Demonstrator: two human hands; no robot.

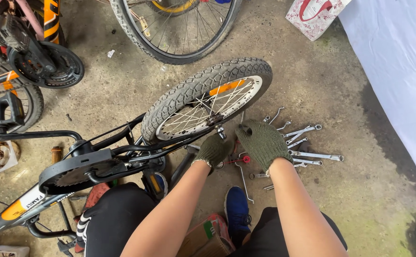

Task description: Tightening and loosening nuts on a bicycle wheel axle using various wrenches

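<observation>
While a small bicycle is lying upended on the concrete floor point(350, 200), both gloved hands are working at the hub of its rear wheel point(208, 102). The left hand point(212, 151) is sitting just below the axle, its fingers curled in narrow; whether they are gripping anything I cannot tell, since the glove and frame are hiding it. The right hand point(262, 143) is resting just beside it, to the right of the hub, fingers bent downward and loosely closed; what they are holding, if anything, is not showing.

A scatter of silver wrenches point(308, 143) is lying on the floor just right of the right hand, some partly covered by it. A black chain guard point(82, 171) and black frame tubes are crossing in front of the wheel's left side, blocking that side of the hub. A second, larger wheel point(179, 28) is standing well beyond it. An orange bicycle with pedals point(13, 62) is crowding the far left. A blue shoe point(238, 209) is planted between the forearms, near a cardboard box point(208, 238). A white sheet point(398, 71) is covering the right edge.
</observation>
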